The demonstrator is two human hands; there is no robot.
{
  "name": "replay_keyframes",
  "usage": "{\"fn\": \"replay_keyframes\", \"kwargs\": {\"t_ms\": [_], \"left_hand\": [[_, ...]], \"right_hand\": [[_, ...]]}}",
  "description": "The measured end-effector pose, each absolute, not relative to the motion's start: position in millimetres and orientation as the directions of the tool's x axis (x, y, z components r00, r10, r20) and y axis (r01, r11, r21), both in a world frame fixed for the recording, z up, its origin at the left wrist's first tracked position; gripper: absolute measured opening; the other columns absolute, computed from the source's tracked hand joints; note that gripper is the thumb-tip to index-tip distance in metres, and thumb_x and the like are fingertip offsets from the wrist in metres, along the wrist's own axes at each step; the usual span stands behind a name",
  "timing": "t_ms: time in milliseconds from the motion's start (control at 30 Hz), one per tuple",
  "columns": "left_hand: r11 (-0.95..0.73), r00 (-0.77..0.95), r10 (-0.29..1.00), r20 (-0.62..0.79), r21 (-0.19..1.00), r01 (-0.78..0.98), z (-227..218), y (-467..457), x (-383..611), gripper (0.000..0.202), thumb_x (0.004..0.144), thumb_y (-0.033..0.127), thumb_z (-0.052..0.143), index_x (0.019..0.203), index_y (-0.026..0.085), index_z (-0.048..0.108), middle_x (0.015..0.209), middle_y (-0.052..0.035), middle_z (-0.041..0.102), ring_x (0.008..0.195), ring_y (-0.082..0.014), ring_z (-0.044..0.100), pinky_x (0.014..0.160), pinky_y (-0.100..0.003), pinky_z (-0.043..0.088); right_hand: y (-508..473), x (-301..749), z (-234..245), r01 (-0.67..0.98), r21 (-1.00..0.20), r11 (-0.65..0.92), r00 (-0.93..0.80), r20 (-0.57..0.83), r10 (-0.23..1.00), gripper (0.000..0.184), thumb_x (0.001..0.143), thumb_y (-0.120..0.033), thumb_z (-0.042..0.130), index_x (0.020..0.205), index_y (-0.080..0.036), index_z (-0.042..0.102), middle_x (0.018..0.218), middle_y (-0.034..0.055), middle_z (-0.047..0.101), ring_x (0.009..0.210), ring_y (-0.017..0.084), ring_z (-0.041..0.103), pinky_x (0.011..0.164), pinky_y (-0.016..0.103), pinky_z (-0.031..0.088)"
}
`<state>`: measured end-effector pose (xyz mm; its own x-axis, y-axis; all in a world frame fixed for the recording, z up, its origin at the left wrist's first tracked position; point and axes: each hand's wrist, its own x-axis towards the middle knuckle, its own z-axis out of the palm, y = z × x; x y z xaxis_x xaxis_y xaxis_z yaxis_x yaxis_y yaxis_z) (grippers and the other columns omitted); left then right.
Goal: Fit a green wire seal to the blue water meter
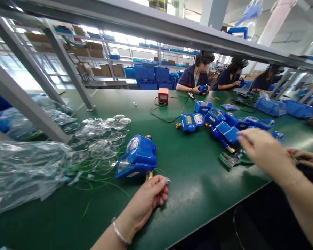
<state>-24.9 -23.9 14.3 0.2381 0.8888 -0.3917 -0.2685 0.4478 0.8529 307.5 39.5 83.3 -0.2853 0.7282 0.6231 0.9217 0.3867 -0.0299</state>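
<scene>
Watching the feed from my end: left hand (151, 194) pinches a small pale-blue piece (168, 181) between thumb and forefinger, close by the lower brass fitting (149, 175) of a blue meter (138, 158) lying on the green table (193, 180). Right hand (266, 151) is up near the green tool (225, 161) and a cluster of blue meters (228, 132); it is blurred, so I can't tell whether its fingers grip anything. Left of the near meter, I note loose clear discs (103, 147) beside a clear plastic bag (23, 173). Red box (163, 96) farther back. Another person's hand (306, 159) shows at far right.
</scene>
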Motion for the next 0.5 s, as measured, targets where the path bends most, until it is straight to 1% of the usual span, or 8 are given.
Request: {"fn": "replay_keyframes", "kwargs": {"t_ms": [33,67,100,133,200,267,400,500], "left_hand": [[0.436,0.237,0.894,-0.38,0.861,-0.261,14,-26,-25,0.022,0.083,0.036,0.059,0.084,0.015,0.052,0.068,0.0018,0.053,0.055,-0.0056,0.048,0.049,-0.014,0.033],[0.422,0.233,0.9,-0.368,0.87,-0.256,13,-28,-26,0.023,0.083,0.038,0.058,0.083,0.015,0.052,0.067,0.0019,0.052,0.055,-0.0056,0.047,0.049,-0.015,0.033],[0.408,0.229,0.906,-0.356,0.878,-0.25,12,-30,-26,0.025,0.083,0.039,0.057,0.083,0.015,0.051,0.067,0.002,0.052,0.055,-0.0055,0.047,0.049,-0.015,0.033],[0.397,0.224,0.911,-0.347,0.885,-0.244,10,-32,-25,0.026,0.084,0.04,0.056,0.082,0.015,0.05,0.067,0.0022,0.052,0.055,-0.0054,0.046,0.049,-0.015,0.033],[0.377,0.21,0.92,-0.332,0.897,-0.232,6,-35,-25,0.028,0.083,0.043,0.055,0.079,0.016,0.048,0.066,0.003,0.05,0.053,-0.0052,0.044,0.049,-0.016,0.032],[0.359,0.19,0.928,-0.322,0.908,-0.216,2,-38,-25,0.03,0.083,0.045,0.054,0.077,0.016,0.046,0.064,0.0039,0.048,0.052,-0.0055,0.042,0.049,-0.016,0.031],[0.329,0.149,0.94,-0.307,0.931,-0.161,-5,-40,-23,0.037,0.083,0.053,0.048,0.073,0.017,0.045,0.06,0.0043,0.045,0.049,-0.0068,0.04,0.045,-0.018,0.026],[0.308,0.128,0.948,-0.293,0.943,-0.124,-8,-39,-17,0.045,0.084,0.06,0.036,0.068,0.018,0.042,0.056,0.0057,0.039,0.046,-0.0076,0.033,0.044,-0.02,0.025]], "right_hand": [[29,277,74,0.859,-0.107,0.501,-0.367,0.554,0.747,0.027,0.092,-0.033,0.042,0.109,-0.017,0.056,0.103,0.0097,0.061,0.095,0.022,0.055,0.084,0.034,0.042],[19,244,62,0.772,-0.175,0.611,-0.468,0.494,0.733,0.025,0.093,-0.03,0.041,0.109,-0.018,0.055,0.101,0.0083,0.061,0.092,0.02,0.055,0.082,0.032,0.042],[9,212,49,0.707,-0.223,0.672,-0.539,0.446,0.715,0.022,0.093,-0.029,0.04,0.107,-0.018,0.054,0.096,0.0074,0.061,0.088,0.02,0.054,0.079,0.032,0.042],[0,183,35,0.676,-0.248,0.694,-0.583,0.396,0.709,0.02,0.093,-0.028,0.041,0.103,-0.017,0.055,0.092,0.0068,0.061,0.085,0.02,0.053,0.076,0.032,0.041],[-13,141,12,0.653,-0.226,0.723,-0.632,0.366,0.684,0.015,0.092,-0.022,0.04,0.089,-0.018,0.054,0.081,0.0049,0.058,0.076,0.021,0.049,0.07,0.033,0.038],[-18,124,0,0.648,-0.155,0.746,-0.663,0.366,0.653,0.018,0.091,-0.016,0.037,0.081,-0.019,0.052,0.075,0.0037,0.054,0.07,0.02,0.044,0.065,0.034,0.034],[-13,132,-3,0.606,-0.021,0.796,-0.719,0.413,0.559,0.021,0.09,-0.011,0.033,0.081,-0.019,0.051,0.073,0.004,0.051,0.067,0.02,0.039,0.062,0.034,0.028],[-9,140,-2,0.543,0.03,0.839,-0.759,0.446,0.475,0.023,0.09,-0.011,0.031,0.084,-0.017,0.052,0.073,0.005,0.05,0.067,0.02,0.038,0.063,0.034,0.028]]}}
